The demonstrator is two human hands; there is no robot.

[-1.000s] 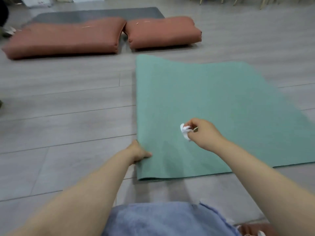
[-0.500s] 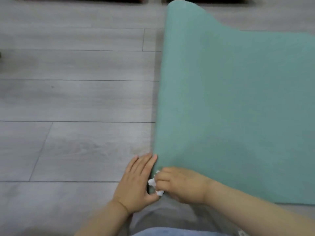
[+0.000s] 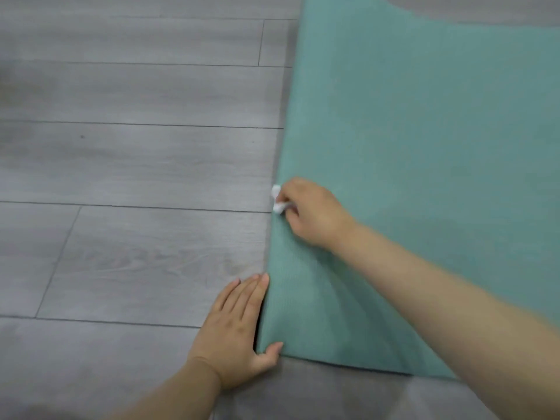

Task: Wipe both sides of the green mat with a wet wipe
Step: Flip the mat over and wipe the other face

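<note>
The green mat (image 3: 424,147) lies flat on the grey plank floor and fills the right half of the view. My right hand (image 3: 312,210) pinches a small white wet wipe (image 3: 277,201) and presses it against the mat's left edge, about halfway up the visible edge. My left hand (image 3: 236,331) lies flat on the floor beside the mat's near left corner, fingers straight along the edge and thumb resting on top of the corner.
Grey wood-look floor (image 3: 136,177) stretches to the left of the mat and along its near edge. The mat's far end runs out of the top of the frame.
My right hand has slid the wipe away from me along the mat's left edge, away from the corner. My left hand has stayed at the corner. The view has tilted down and closer.
</note>
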